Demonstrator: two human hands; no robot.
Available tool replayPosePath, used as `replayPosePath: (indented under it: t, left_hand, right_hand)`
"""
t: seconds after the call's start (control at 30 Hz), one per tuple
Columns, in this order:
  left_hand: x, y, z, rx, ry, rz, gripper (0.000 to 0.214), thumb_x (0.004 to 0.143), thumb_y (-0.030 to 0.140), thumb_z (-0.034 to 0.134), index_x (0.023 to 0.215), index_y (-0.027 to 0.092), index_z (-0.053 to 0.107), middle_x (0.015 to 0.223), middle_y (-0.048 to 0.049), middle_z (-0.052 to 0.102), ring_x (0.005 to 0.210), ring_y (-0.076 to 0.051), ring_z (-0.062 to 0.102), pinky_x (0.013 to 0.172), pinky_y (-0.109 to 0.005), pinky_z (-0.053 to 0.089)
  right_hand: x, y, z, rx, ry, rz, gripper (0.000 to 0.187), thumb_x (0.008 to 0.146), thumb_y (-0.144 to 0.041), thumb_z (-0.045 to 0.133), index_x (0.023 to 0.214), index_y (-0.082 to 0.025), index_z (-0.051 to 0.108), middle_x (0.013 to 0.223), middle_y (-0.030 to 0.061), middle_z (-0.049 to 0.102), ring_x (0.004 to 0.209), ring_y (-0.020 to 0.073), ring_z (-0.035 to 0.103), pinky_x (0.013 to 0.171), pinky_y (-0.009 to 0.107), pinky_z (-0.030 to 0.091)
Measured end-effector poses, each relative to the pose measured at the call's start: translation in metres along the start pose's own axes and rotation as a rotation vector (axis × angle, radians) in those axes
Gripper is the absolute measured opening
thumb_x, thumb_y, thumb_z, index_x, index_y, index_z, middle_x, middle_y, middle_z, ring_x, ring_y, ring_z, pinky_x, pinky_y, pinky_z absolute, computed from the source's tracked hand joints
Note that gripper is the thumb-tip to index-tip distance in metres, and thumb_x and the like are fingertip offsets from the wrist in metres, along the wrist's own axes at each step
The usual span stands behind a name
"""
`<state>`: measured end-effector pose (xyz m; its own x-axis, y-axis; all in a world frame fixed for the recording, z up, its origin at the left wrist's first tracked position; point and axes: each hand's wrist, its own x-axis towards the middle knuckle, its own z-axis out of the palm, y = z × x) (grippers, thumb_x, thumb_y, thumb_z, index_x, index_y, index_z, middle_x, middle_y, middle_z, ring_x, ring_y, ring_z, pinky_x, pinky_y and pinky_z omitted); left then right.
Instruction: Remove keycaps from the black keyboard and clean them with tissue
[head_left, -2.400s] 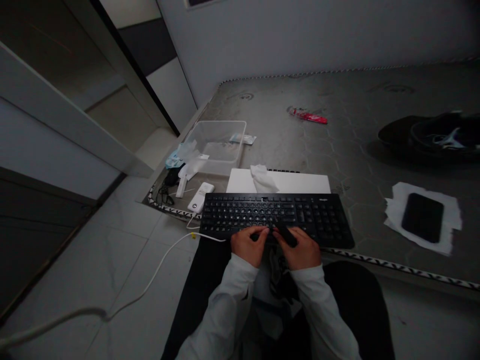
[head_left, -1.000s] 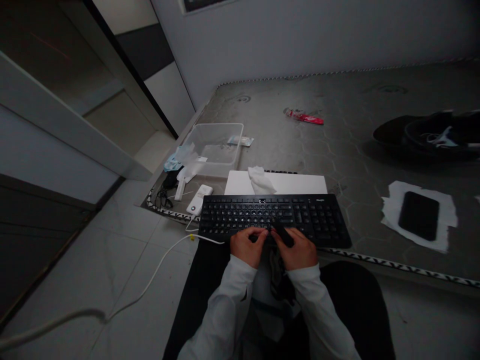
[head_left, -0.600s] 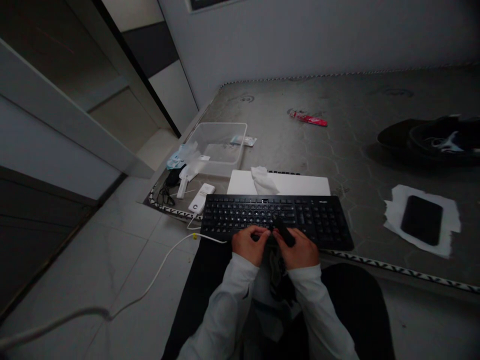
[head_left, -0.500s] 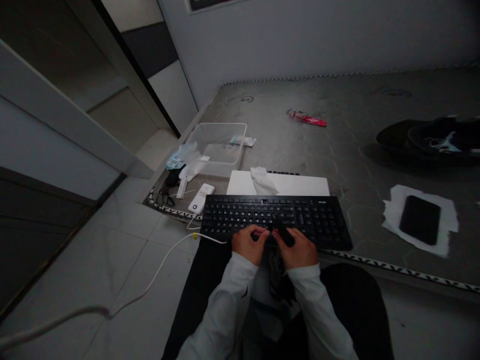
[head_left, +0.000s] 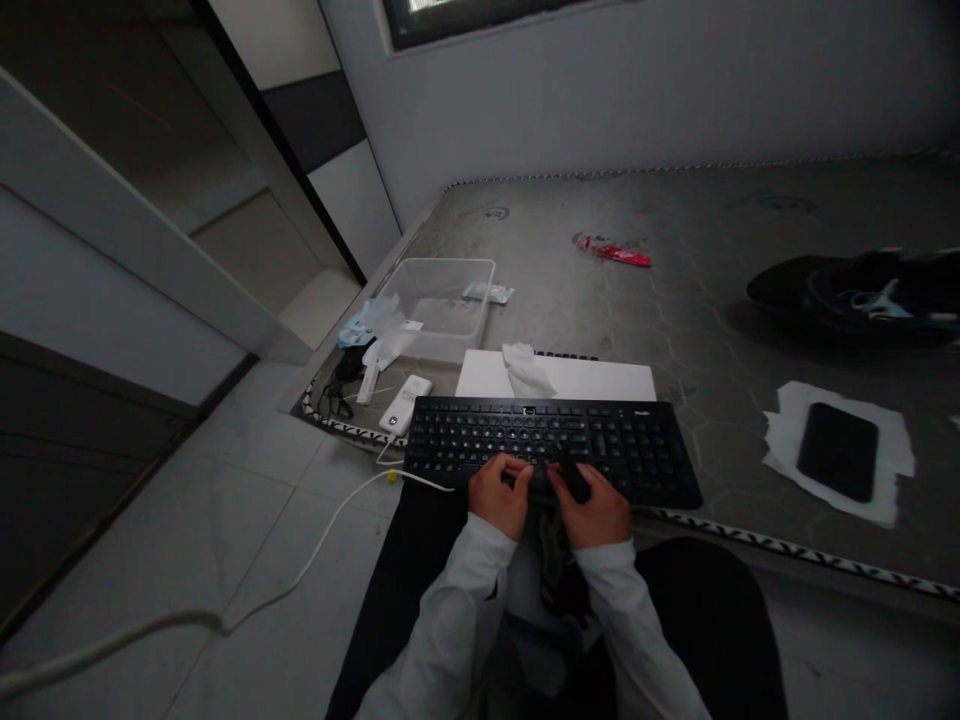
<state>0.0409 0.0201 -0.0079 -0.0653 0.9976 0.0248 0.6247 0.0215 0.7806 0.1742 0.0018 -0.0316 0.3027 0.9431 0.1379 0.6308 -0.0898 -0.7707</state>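
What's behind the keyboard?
A white slab with a crumpled tissue on it; a dark strip peeks past its far edge. The keyboard hides the slab's near edge, and whatever lies under the tissue is covered.

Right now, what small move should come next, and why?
I'd probably draw the right hand slightly back from the keyboard, with the black stick in its grip. In this view the stick hides some of the keyboard, and the left hand is close by; whether the left holds anything is hard to tell. A little space might show both better.
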Motion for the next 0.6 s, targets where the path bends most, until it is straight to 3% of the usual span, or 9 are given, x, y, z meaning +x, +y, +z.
replayPosePath:
  t: [0.17,0.33,0.43,0.6]
  left_hand:
    - [-0.002,-0.009,-0.007,-0.016,0.059,0.031,0.011,0.082,0.027,0.056,0.077,0.020,0.063,0.077,0.0003,0.067,0.064,-0.009,0.060,0.063,-0.021,0.046]
    - [-0.003,-0.008,-0.005,-0.015,0.112,0.078,0.010,0.081,0.025,0.057,0.075,0.019,0.062,0.073,0.0010,0.066,0.062,-0.009,0.058,0.062,-0.020,0.046]
    - [-0.003,-0.007,-0.003,-0.022,0.125,0.102,0.009,0.080,0.024,0.057,0.074,0.019,0.062,0.073,0.0006,0.066,0.063,-0.010,0.059,0.061,-0.020,0.046]
    - [-0.003,-0.005,-0.003,-0.027,0.134,0.099,0.008,0.080,0.023,0.058,0.074,0.019,0.062,0.072,0.0010,0.065,0.062,-0.009,0.058,0.061,-0.020,0.045]
  right_hand:
    - [-0.001,-0.003,-0.004,0.054,0.046,-0.008,0.033,0.081,-0.048,0.053,0.088,-0.019,0.069,0.087,0.0072,0.070,0.080,0.0218,0.065,0.072,0.029,0.045]
    - [-0.004,-0.014,0.001,-0.111,0.104,0.101,0.026,0.074,-0.046,0.062,0.083,-0.021,0.066,0.070,0.0039,0.069,0.063,0.0213,0.064,0.056,0.026,0.039]
    - [-0.003,-0.018,0.005,-0.184,0.071,0.134,0.017,0.073,-0.039,0.063,0.079,-0.023,0.064,0.065,0.0016,0.068,0.057,0.0198,0.061,0.051,0.026,0.034]
    - [0.001,-0.010,0.006,-0.138,0.033,0.107,0.020,0.074,-0.042,0.061,0.071,-0.023,0.062,0.060,0.0010,0.065,0.055,0.0190,0.060,0.050,0.025,0.033]
